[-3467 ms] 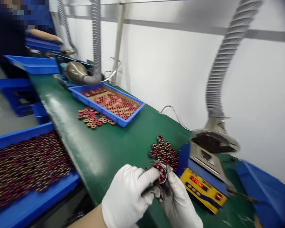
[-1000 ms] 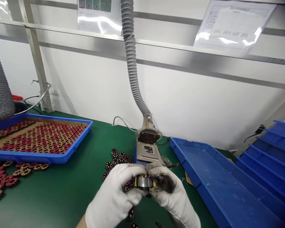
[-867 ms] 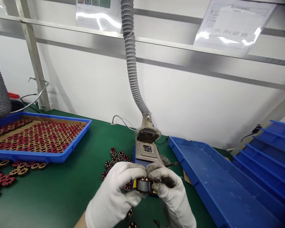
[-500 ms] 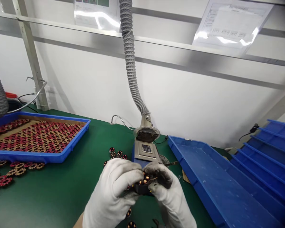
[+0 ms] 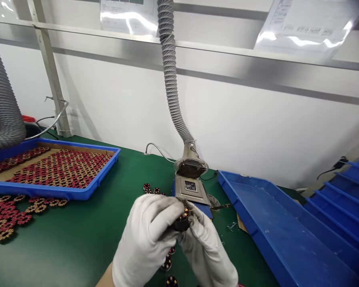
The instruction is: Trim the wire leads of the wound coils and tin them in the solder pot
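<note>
My left hand [image 5: 149, 237], in a white glove, is closed around the left side of a small round black motor stator [image 5: 182, 224] with copper-coloured windings showing on top. My right hand [image 5: 208, 249], also gloved and darkened at the fingertips, pinches at the stator's right edge. Fingers hide much of the stator, and I cannot make out whether a wire is also pinched. Just beyond the hands stands a metal-topped box [image 5: 194, 195] with a small square dark opening. Several similar round parts [image 5: 171, 280] lie below and behind my left hand.
A grey flexible hose [image 5: 171, 79] hangs down to a hood [image 5: 191, 165] behind the box. On the left, a blue tray [image 5: 77, 194] holds many red and tan rings, with more rings [image 5: 6, 217] before it. A blue tray [image 5: 257, 223] and stacked blue trays [image 5: 344, 199] are on the right.
The view has shifted, moving the background slightly right. My right fingers have moved from the top of the stator down to its right edge, and the stator is tilted differently.
</note>
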Demonstrator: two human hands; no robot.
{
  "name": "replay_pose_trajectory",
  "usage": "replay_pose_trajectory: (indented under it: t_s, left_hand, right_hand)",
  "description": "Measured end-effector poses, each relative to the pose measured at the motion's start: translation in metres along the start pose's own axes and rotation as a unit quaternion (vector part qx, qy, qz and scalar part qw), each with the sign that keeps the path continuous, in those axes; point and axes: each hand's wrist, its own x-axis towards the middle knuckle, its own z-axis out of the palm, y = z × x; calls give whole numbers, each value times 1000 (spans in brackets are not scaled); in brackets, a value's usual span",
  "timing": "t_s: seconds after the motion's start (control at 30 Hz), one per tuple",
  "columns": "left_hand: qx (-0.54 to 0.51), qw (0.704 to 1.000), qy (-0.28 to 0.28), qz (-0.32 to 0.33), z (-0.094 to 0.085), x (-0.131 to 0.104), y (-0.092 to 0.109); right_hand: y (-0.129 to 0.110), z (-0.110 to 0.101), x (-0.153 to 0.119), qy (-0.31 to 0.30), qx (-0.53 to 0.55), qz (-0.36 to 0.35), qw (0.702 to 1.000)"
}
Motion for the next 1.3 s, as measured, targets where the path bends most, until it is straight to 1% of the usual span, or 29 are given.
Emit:
replay_pose_trajectory:
  t_s: [0.13,0.2,0.3,0.37,0.47,0.6,0.67,0.73,0.8,0.87,0.9,0.93,1.0,1.03,1.07,1.13,1.23,1.27,1.3]
  left_hand:
    - [-78,996,-40,-21,-3,6,-4]
    - [-102,993,-53,-36,-4,8,-6]
    - [-101,993,-46,-49,-2,8,-9]
    - [-79,995,-37,-44,0,7,-11]
    - [-56,997,-38,-30,0,6,-13]
    - [-113,992,-50,-20,-2,8,-15]
    - [-159,985,-44,-58,-3,7,-14]
    - [-219,967,-23,-128,-5,6,-12]
    - [-285,935,14,-209,-7,5,-10]
    - [-331,901,50,-277,-11,5,-8]
    - [-345,887,53,-303,-13,6,-7]
    - [-352,878,40,-320,-14,7,-6]
    - [-359,877,-7,-321,-14,10,-5]
    - [-363,878,-22,-311,-13,12,-4]
    - [-368,881,-18,-298,-11,13,-4]
    - [-374,885,28,-277,-9,13,-4]
    - [-353,887,97,-280,-10,11,-5]
    - [-336,892,104,-285,-12,11,-5]
    - [-314,900,94,-287,-13,10,-5]
  right_hand:
    - [6,-2,3,-20,69,55,996]
    - [7,-3,4,-21,87,74,993]
    - [8,-4,6,-6,86,77,993]
    - [8,-4,6,-6,83,74,994]
    - [9,-3,8,-13,83,67,994]
    - [11,-2,9,-6,64,68,996]
    - [13,-1,9,9,40,56,998]
    - [15,0,8,22,34,52,998]
    - [15,2,5,19,55,67,996]
    - [14,3,4,8,79,85,993]
    - [14,4,3,8,84,88,993]
    - [14,5,3,12,86,87,992]
    - [14,8,3,27,87,80,993]
    - [15,9,4,34,88,77,993]
    - [15,9,4,38,90,72,993]
    - [16,8,4,26,101,72,992]
    - [16,1,4,-29,143,102,984]
    - [16,-2,5,-47,161,114,979]
    - [17,-5,6,-59,178,124,974]
